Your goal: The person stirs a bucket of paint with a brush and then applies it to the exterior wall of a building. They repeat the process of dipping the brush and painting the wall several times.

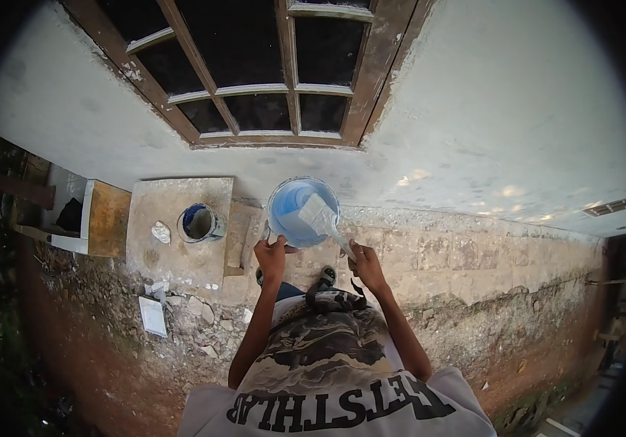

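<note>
My left hand [270,253] is closed on the near left side of a round paint bucket [279,208], holding it up in front of me. Light blue paint [295,227] coats its inner wall and bottom. In my right hand [366,266] is the handle of a wide paintbrush [319,215]. The brush slants up and left across the bucket's right rim, its pale, paint-covered head over the opening.
Ahead stands a whitish wall [473,138] with a brown-framed window [255,138]. To the left, a second bucket [216,227] sits on a stained board [154,251]. Rubble and a white tile piece [153,316] lie below it. A paved ledge [429,255] runs right.
</note>
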The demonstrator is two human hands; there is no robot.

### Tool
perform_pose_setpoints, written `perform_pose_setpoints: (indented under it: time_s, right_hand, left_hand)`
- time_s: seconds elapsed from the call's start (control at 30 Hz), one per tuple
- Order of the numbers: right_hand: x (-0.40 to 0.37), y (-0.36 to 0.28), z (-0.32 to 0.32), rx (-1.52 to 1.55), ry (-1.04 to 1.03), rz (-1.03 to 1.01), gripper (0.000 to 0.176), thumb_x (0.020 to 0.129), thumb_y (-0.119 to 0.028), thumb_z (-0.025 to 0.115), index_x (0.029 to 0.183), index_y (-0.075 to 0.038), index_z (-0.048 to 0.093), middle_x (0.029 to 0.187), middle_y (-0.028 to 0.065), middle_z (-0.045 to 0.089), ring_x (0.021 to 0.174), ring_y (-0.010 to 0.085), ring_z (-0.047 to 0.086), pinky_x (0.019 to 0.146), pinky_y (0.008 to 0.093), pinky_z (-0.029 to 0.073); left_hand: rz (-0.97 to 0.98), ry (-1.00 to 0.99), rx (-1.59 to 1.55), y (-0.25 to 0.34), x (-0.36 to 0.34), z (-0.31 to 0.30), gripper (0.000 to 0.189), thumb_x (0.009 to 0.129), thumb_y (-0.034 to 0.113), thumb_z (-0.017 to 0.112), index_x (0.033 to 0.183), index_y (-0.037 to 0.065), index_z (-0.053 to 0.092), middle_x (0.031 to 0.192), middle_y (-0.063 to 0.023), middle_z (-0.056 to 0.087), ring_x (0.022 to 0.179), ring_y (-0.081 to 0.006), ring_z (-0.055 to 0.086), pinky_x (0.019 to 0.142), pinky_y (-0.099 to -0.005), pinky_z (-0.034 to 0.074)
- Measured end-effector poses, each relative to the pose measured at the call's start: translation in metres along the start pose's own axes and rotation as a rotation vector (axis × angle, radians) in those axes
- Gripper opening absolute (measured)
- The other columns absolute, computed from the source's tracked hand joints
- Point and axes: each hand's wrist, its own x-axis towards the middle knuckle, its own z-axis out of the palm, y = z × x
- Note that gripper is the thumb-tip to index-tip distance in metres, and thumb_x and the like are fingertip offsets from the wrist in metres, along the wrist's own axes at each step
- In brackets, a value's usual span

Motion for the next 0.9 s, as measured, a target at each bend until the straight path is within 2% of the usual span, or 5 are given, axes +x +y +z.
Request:
perform_pose_setpoints:
  time_s: [0.13, 0.53, 0.6, 0.83, 0.9]
  right_hand:
    - [0.0, 0.019, -0.018, -0.148, 0.033, -0.193, 0.047, 0.1, -0.038, 0.038, 0.083, 0.0, 0.058, 0.055, -0.0034, 0.037, 0.05, 0.0066, 0.033, 0.046, 0.026, 0.029]
    - [-0.033, 0.028, -0.038, -0.358, 0.17, -0.235, 0.045, 0.099, -0.037, 0.036, 0.087, 0.0, 0.058, 0.05, 0.0081, 0.042, 0.048, 0.0156, 0.041, 0.049, 0.0352, 0.035]
    - [-0.042, 0.02, -0.036, -0.324, 0.193, -0.203, 0.044, 0.098, -0.034, 0.037, 0.089, 0.004, 0.058, 0.064, 0.0215, 0.055, 0.058, 0.037, 0.055, 0.058, 0.0425, 0.042]
    - [-0.037, 0.048, -0.024, -0.127, 0.259, -0.149, 0.05, 0.099, -0.041, 0.034, 0.08, 0.001, 0.054, 0.056, 0.0073, 0.047, 0.05, 0.0194, 0.047, 0.05, 0.0354, 0.039]
    - [-0.037, 0.045, -0.019, 0.169, 0.216, 0.11, 0.048, 0.099, -0.042, 0.035, 0.076, -0.005, 0.055, 0.054, -0.0024, 0.04, 0.046, 0.0085, 0.033, 0.045, 0.0271, 0.028]
  left_hand:
    - [-0.084, -0.098, 0.05, -0.003, -0.004, 0.013, 0.022, 0.082, 0.005, 0.058, 0.093, -0.014, 0.055, 0.078, -0.0182, 0.065, 0.057, -0.0277, 0.067, 0.055, -0.033, 0.054]
    - [-0.141, -0.248, -0.054, -0.01, -0.021, 0.045, 0.026, 0.082, 0.002, 0.055, 0.102, -0.015, 0.054, 0.083, -0.0191, 0.064, 0.056, -0.0297, 0.067, 0.053, -0.0359, 0.058]
    - [-0.181, -0.258, -0.049, -0.007, -0.018, 0.046, 0.029, 0.082, 0.002, 0.055, 0.105, -0.014, 0.053, 0.083, -0.0191, 0.064, 0.056, -0.0298, 0.067, 0.053, -0.0361, 0.058]
    - [-0.123, -0.385, 0.15, 0.013, -0.009, 0.052, 0.05, 0.081, 0.001, 0.053, 0.13, -0.008, 0.043, 0.084, -0.0164, 0.065, 0.055, -0.0279, 0.067, 0.052, -0.0327, 0.055]
    - [-0.11, -0.408, 0.184, 0.016, -0.004, 0.047, 0.05, 0.081, 0.001, 0.053, 0.13, -0.008, 0.043, 0.082, -0.0155, 0.066, 0.055, -0.0269, 0.067, 0.052, -0.0313, 0.055]
